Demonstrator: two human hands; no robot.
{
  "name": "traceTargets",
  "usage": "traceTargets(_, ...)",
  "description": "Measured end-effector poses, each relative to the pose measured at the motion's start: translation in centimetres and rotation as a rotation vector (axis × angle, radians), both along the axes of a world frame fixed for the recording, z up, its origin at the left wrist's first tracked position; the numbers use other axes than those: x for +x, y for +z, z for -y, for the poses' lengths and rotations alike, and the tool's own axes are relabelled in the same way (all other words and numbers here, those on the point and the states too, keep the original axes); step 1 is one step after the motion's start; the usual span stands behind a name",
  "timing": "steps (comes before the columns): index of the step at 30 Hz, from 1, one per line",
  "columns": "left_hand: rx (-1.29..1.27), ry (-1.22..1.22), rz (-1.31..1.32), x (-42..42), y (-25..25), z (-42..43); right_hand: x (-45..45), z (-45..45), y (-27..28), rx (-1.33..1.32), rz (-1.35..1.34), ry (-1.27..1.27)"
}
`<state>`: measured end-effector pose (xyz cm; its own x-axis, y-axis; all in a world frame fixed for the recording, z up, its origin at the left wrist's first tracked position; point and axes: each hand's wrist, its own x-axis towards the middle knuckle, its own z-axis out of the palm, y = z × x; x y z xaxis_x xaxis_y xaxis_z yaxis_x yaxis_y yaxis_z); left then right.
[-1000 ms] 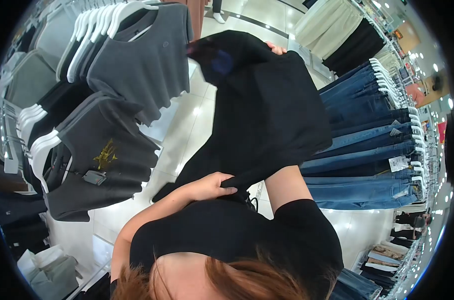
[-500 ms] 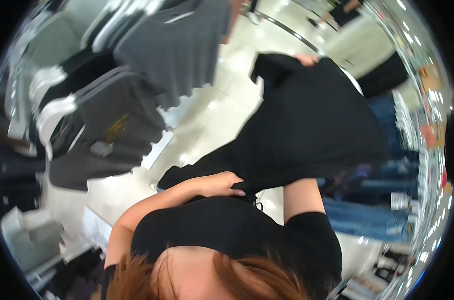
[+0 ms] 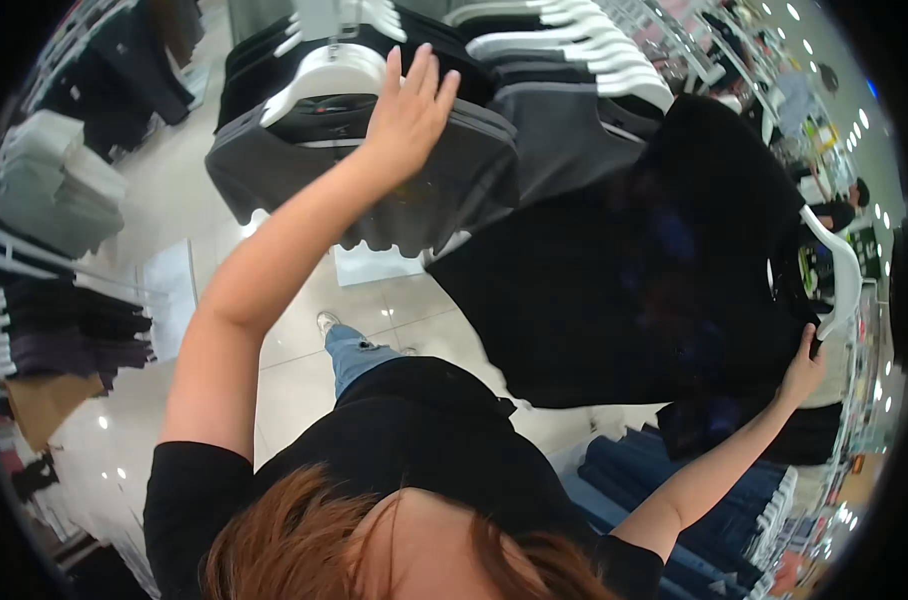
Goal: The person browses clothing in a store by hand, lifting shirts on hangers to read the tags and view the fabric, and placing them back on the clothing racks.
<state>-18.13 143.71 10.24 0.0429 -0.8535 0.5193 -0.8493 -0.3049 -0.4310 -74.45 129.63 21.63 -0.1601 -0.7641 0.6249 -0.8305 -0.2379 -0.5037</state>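
A large black T-shirt (image 3: 614, 270) on a white hanger (image 3: 840, 265) stretches sideways across the right half of the view. My right hand (image 3: 804, 368) grips it at the neckline, close to the hanger, with the arm reaching out to the right. My left hand (image 3: 412, 115) is raised over dark grey T-shirts (image 3: 354, 185) hanging on a rack, its fingers stretched out and holding nothing. It is in front of a white hanger (image 3: 339, 72) there; I cannot tell whether it touches the cloth.
More white hangers (image 3: 574, 45) with grey and black tops fill the rack ahead. Blue jeans (image 3: 694, 480) hang at lower right, below the shirt. Dark garments (image 3: 69, 320) hang on the left, and tiled floor (image 3: 304, 340) shows between racks. Another person (image 3: 839, 210) stands far right.
My left hand has let go of the black T-shirt and risen to the grey T-shirts. The black T-shirt has swung to the right, its hanger now showing. The view has turned toward the rack.
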Motion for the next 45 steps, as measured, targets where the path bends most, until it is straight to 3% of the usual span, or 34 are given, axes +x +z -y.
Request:
traceTargets(2,0.14,0.112,0.07,0.8,0.4,0.5,5.1,-0.6,2.3,-0.04,-0.283,-0.216)
traceTargets(5,0.332,0.115,-0.084,-0.4,0.1,1.6,13.2,-0.8,3.8,-0.129,-0.449,-0.254)
traceTargets(8,0.395,0.067,-0.097,-2.2,0.9,0.3,20.5,0.3,4.3,-0.023,-0.44,0.02)
traceTargets(10,0.428,0.049,-0.113,-3.1,1.3,-0.4,24.9,1.4,3.4,-0.149,-0.428,0.273)
traceTargets(12,0.404,0.06,-0.113,-3.7,1.7,-0.9,30.4,1.5,2.7,-0.124,-0.444,0.341)
traceTargets(13,0.407,0.058,-0.096,-3.8,1.8,-0.9,32.7,2.4,1.8,-0.223,-0.408,0.525)
traceTargets(14,0.408,0.049,-0.08,-3.6,2.1,-0.8,35.7,1.3,2.2,-0.052,-0.513,0.426)
traceTargets(18,0.463,0.018,-0.204,-3.7,3.1,-0.9,44.2,1.4,-1.9,-0.054,-0.433,0.68)
traceTargets(20,0.293,-0.007,-0.136,-3.6,2.4,-1.2,47.7,1.0,-4.1,-0.009,-0.291,0.808)
traceTargets(22,0.137,-0.266,-0.235,-3.3,2.1,-2.3,50.0,1.9,-7.0,-0.017,-0.309,0.894)
traceTargets(24,-0.184,-0.596,-0.312,-2.0,2.9,-4.9,51.4,2.5,-10.2,-0.018,-0.154,1.068)
traceTargets(26,-0.498,-0.603,-0.334,1.2,3.9,-7.5,51.8,3.5,-12.3,0.018,-0.704,0.958)
traceTargets(27,-0.505,-0.494,-0.478,3.8,4.7,-8.9,51.8,5.4,-15.6,0.018,-0.448,1.129)
traceTargets(30,-0.449,-0.31,-0.86,11.7,4.4,-9.7,51.0,6.2,-16.7,0.266,-0.399,1.33)
traceTargets(31,-0.256,-0.404,-0.947,13.5,2.6,-9.3,51.3,5.9,-15.9,0.373,-0.389,1.401)
traceTargets(32,0.047,-0.395,-1.08,14.0,3.0,-9.5,51.8,5.6,-13.5,0.473,-0.581,1.481)
traceTargets(33,0.017,-0.415,-1.029,14.0,2.6,-9.4,53.8,2.3,-10.0,0.702,-0.216,1.588)
traceTargets(35,-0.163,-0.435,-0.949,13.5,1.2,-8.8,54.5,4.0,-8.1,0.689,-0.341,1.532)
traceTargets(36,-0.236,-0.409,-0.91,13.4,0.3,-8.5,55.7,5.3,-7.8,0.505,-0.32,1.563)
traceTargets(38,-0.179,-0.347,-0.877,13.1,0.1,-8.7,57.8,8.7,-9.0,0.344,0.125,1.305)
traceTargets(40,-0.164,-0.345,-0.907,12.6,-0.1,-8.7,60.5,10.2,-8.6,0.525,0.034,1.166)
traceTargets(42,-0.171,-0.356,-0.921,12.5,-0.5,-8.3,64.0,6.4,-6.5,0.65,-0.108,1.302)
traceTargets(45,-0.163,-0.362,-0.939,12.8,-0.5,-8.0,65.5,7.0,-7.8,0.618,-0.062,1.3)
